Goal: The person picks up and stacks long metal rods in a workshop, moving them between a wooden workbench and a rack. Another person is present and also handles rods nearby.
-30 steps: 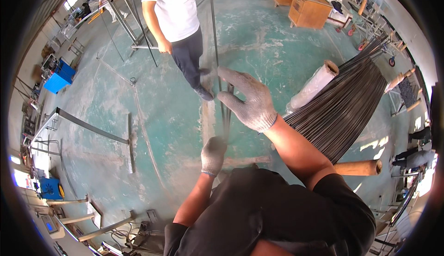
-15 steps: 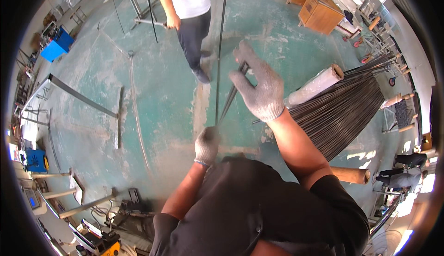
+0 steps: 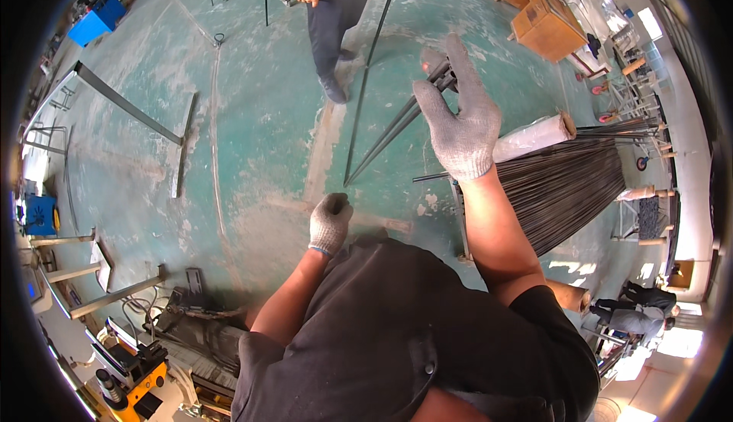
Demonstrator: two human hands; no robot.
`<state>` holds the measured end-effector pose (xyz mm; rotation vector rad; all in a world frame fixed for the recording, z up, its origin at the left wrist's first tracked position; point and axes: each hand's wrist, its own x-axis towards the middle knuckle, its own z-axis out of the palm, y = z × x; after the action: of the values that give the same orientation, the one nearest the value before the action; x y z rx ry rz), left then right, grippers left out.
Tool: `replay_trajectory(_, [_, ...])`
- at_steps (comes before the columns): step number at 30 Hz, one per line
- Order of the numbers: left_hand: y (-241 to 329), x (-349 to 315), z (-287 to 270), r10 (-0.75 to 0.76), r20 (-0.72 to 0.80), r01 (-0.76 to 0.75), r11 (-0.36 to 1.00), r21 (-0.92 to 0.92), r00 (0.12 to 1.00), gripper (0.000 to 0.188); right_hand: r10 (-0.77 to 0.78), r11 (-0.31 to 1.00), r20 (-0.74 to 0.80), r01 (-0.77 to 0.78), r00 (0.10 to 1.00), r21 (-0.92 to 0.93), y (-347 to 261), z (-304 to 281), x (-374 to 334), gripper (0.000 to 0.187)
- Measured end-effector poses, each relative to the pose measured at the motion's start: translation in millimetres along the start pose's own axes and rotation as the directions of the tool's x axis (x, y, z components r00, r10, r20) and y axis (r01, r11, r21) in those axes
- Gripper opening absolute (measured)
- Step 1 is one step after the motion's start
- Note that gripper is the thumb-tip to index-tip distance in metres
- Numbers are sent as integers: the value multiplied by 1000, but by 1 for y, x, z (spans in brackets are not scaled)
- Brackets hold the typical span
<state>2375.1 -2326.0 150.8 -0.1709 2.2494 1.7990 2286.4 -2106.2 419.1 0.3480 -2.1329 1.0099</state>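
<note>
My right hand (image 3: 464, 120), in a pale knitted glove, is raised right of centre. Thin dark metal rods (image 3: 393, 132) pass between its thumb and fingers, and the forefinger points outward. The rods slant down to the left, where they converge with another long dark rod (image 3: 372, 52) coming from the top of the view. My left hand (image 3: 330, 223), gloved too, is curled closed in front of my dark shirt. It sits just below the point where the rods converge, seemingly apart from them; nothing shows sticking out of it.
A person in dark trousers (image 3: 328, 40) stands ahead. At right, a large bundle of dark rods (image 3: 561, 193) lies beside a plastic-wrapped roll (image 3: 534, 138). A metal frame (image 3: 130, 105) stands at left; a yellow-and-black machine (image 3: 134, 384) is at lower left. A wooden desk (image 3: 546, 21) is far right.
My right hand has moved away from my left, rightward, with the rods in it. The rods' converging ends, earlier at my left hand, now show apart from it. The view has shifted.
</note>
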Motion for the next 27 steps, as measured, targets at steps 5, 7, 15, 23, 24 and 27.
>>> replay_trajectory(5, [5, 2, 0, 44, -31, -44, 999, -13, 999, 26, 22, 1000, -23, -21, 1000, 20, 3, 1, 1, 68])
replay_trajectory(7, [1, 5, -3, 31, -13, -31, 999, -16, 999, 26, 107, 993, -6, -106, 994, 51, -3, 2, 0, 68])
replay_trajectory(15, [-6, 8, -6, 10, 0, -10, 1000, -16, 1000, 27, 44, 999, -19, -44, 999, 12, -1, 5, 2, 68])
replay_trajectory(23, [-4, 10, -10, -2, 12, 2, 1000, 3, 1000, 28, 22, 1000, -38, -22, 999, 20, 4, 7, 3, 66])
replay_trajectory(24, [-6, 11, -10, 3, 16, -3, 1000, -4, 1000, 28, 22, 999, -34, -22, 999, 25, 3, 6, 4, 65])
replay_trajectory(27, [-11, 15, -9, 14, 26, -13, 1000, -26, 1000, 28, 9, 1000, -32, -9, 999, 13, 1, 6, 5, 64])
